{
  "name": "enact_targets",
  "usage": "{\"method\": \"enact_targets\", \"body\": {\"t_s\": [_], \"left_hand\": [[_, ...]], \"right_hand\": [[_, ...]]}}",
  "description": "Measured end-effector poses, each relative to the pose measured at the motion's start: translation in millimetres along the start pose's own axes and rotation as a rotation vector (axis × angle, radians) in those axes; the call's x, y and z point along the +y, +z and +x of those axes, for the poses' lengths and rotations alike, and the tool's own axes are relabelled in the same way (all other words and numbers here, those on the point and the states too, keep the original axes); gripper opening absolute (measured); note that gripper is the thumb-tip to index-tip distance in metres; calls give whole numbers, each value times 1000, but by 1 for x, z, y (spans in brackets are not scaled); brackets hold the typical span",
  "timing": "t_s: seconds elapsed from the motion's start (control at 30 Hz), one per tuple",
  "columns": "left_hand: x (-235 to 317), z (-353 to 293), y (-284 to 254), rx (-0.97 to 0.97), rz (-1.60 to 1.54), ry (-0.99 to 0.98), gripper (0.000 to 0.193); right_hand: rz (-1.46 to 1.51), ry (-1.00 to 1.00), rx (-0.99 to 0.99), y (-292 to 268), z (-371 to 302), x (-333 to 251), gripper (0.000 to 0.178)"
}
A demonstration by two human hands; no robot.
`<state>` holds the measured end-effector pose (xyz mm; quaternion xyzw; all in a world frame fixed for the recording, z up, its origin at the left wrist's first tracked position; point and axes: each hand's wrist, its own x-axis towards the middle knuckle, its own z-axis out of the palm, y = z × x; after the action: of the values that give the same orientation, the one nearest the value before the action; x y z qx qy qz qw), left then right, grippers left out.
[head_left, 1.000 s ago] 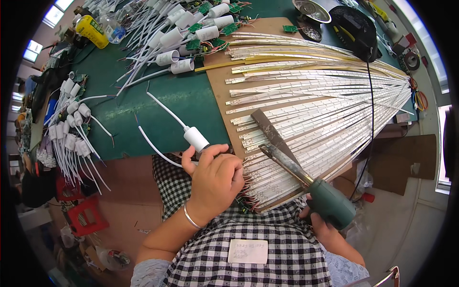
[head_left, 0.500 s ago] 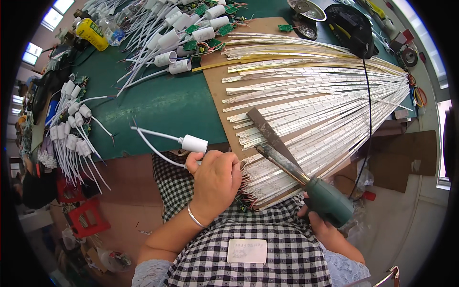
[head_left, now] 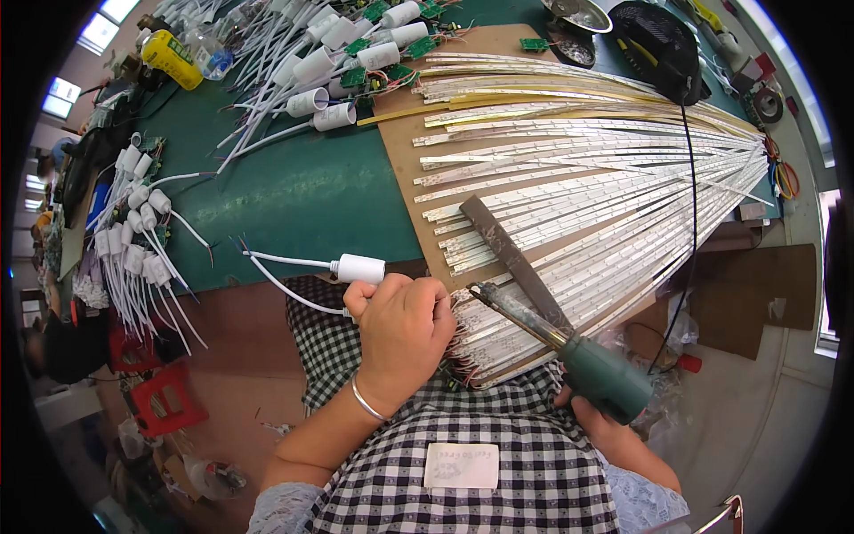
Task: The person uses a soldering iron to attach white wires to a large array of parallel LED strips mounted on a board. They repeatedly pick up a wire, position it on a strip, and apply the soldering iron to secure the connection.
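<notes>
My left hand (head_left: 402, 329) grips a white cylindrical capsule (head_left: 358, 268) with white wires (head_left: 285, 261) trailing left, pressing it at the near ends of the light strips. My right hand (head_left: 594, 418) holds a green-handled soldering iron (head_left: 569, 351); its metal tip (head_left: 480, 291) points at the strip ends just right of my left hand. A fan of long white and yellow light strips (head_left: 605, 187) lies on a brown board (head_left: 400, 160). A dark flat bar (head_left: 511, 258) lies across the strips near the iron.
The green table (head_left: 294, 187) carries a pile of white capsules with wires and green circuit boards (head_left: 338, 53) at the back, and more capsules (head_left: 133, 231) along its left edge. A yellow bottle (head_left: 171, 59), a black fan (head_left: 658, 40) and a red crate (head_left: 165, 400) are nearby.
The white capsule in my left hand has swung down and leftward to lie almost level, its wires now trailing left. The soldering iron has stayed nearly still.
</notes>
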<state>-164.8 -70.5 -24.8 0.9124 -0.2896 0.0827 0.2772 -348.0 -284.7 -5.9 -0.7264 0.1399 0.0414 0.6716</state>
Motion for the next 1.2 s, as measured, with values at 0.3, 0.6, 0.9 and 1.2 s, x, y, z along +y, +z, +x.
{"method": "enact_targets", "body": {"t_s": [0.3,0.6,0.9,1.2], "left_hand": [[1,1,1,15,0,-10,12],[1,0,3,15,-8,-19,13],[2,-1,7,44,-14,-20,16],[2,0,8,51,-14,-12,17]], "right_hand": [[-194,63,-9,-3,3,-5,33],[-239,50,-25,-1,7,-14,30],[-333,6,-77,-2,9,-12,33],[-433,-83,-123,-3,12,-14,38]]}}
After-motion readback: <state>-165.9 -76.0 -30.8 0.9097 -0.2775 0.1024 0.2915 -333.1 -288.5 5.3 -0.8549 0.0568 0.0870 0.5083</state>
